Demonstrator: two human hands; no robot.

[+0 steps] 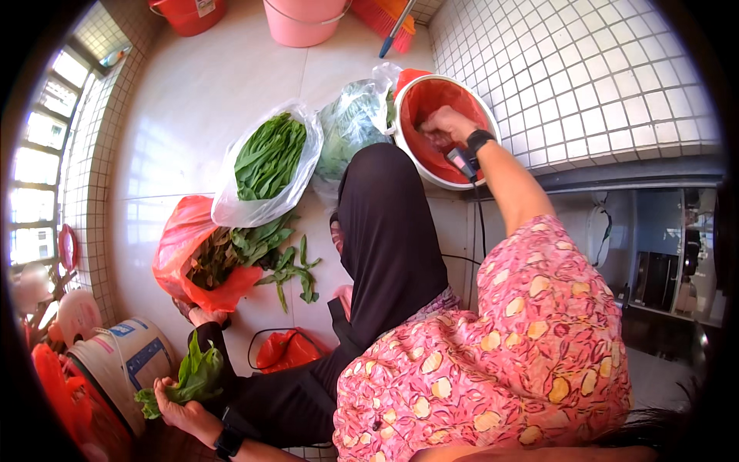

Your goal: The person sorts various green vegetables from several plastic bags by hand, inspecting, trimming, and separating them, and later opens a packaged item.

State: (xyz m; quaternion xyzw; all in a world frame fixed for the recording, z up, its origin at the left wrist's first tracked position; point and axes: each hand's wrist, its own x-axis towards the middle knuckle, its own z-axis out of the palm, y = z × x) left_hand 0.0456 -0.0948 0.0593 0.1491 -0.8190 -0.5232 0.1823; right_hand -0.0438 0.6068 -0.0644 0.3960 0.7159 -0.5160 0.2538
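Note:
My left hand [180,407], at the lower left, holds a bunch of leafy greens [199,369]. My right hand [450,124] reaches into a round bin [492,118] lined with a red plastic bag; its fingertips are partly hidden, so whether it grips anything is unclear. A clear plastic bag [254,218] stands open on the floor, full of long green leafy stems [271,156]. Beside it, a red plastic bag [179,231] holds wilted, brownish leaves [213,260]. Loose leafy sprigs [303,277] lie on the tiles between that bag and my knee.
Another clear bag of greens [352,115] stands between the stem bag and the bin. A pink bucket [303,23], a red bucket [190,14] and a broom [398,26] are at the far side. A white pail [124,358] stands at left; a tiled wall [577,81] rises at right.

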